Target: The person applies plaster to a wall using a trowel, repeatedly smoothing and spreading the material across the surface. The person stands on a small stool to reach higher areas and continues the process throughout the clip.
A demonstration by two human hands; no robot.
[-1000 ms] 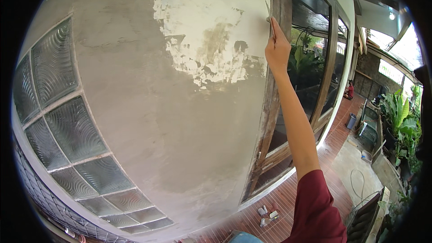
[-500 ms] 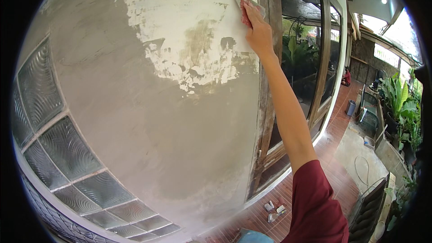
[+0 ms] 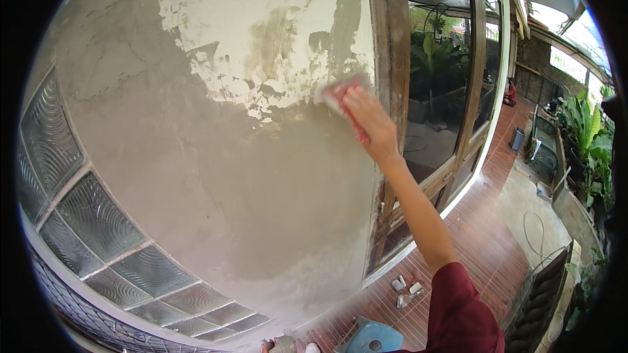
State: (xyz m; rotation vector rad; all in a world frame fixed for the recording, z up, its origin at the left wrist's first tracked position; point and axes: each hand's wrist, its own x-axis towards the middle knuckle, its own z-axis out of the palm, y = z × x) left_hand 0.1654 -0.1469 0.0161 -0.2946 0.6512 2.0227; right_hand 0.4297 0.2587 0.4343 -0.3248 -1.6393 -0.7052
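My right hand (image 3: 369,117), at the end of a maroon-sleeved arm, grips a flat trowel (image 3: 337,97) with a reddish back, blurred by motion. The trowel is against or very close to the wall (image 3: 255,183), low on the patchy white area (image 3: 242,6) where it meets grey plaster. A fresh grey streak (image 3: 343,19) runs above it, just left of the wooden door frame (image 3: 386,19). My left hand is not in view.
Left is a glass-block window (image 3: 98,219); right, glazed doors (image 3: 432,91). Below are a blue plastic stool (image 3: 373,340) and small pieces (image 3: 402,294) on the tiled floor (image 3: 471,229). Further right are a grey bin (image 3: 517,137), plants (image 3: 589,124) and a crouching person (image 3: 510,95).
My right hand and trowel have come down from the top of the wall and slightly left. A grey vertical streak now covers part of the white area where they were.
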